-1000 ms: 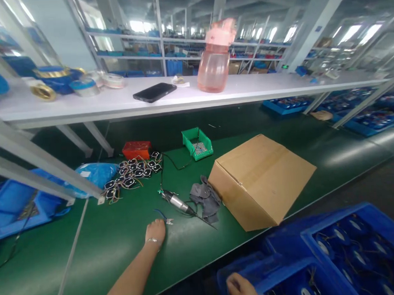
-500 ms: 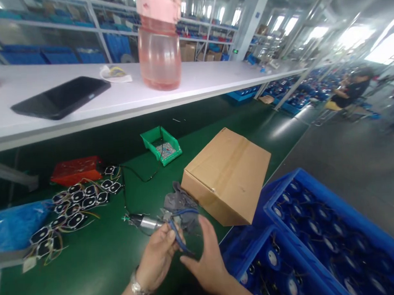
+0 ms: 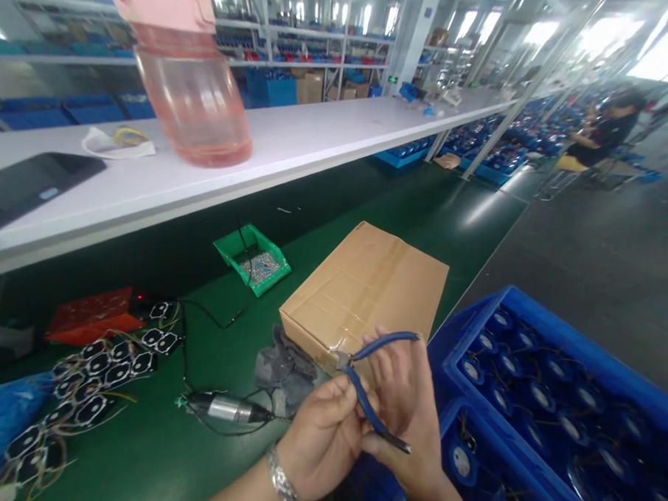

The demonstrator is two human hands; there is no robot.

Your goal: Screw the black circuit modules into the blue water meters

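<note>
Blue-handled cutting pliers (image 3: 364,406) are pinched between the thumb and fingers of my left hand (image 3: 320,439), near the pivot. Their handles spread wide, and the jaws point left toward the cardboard box (image 3: 363,286). My right hand (image 3: 410,402) is behind the handles with its fingers stretched out; whether it touches them I cannot tell. Left of my hands, a silver and black electric screwdriver (image 3: 227,409) lies on the green table (image 3: 155,465). A crumpled grey cloth (image 3: 284,367) rests between it and the box.
Several small wired parts (image 3: 98,364) lie at left by a red bin (image 3: 93,316). A green bin (image 3: 254,261) holds small metal pieces. Blue crates (image 3: 487,450) of round blue parts stand at right. A shelf (image 3: 307,133) bears a pink bottle (image 3: 195,101). A person (image 3: 606,135) sits far right.
Both hands and the pliers have moved right and are now in front of the cardboard box. My right hand has come up close behind the handles. The camera view has shifted.
</note>
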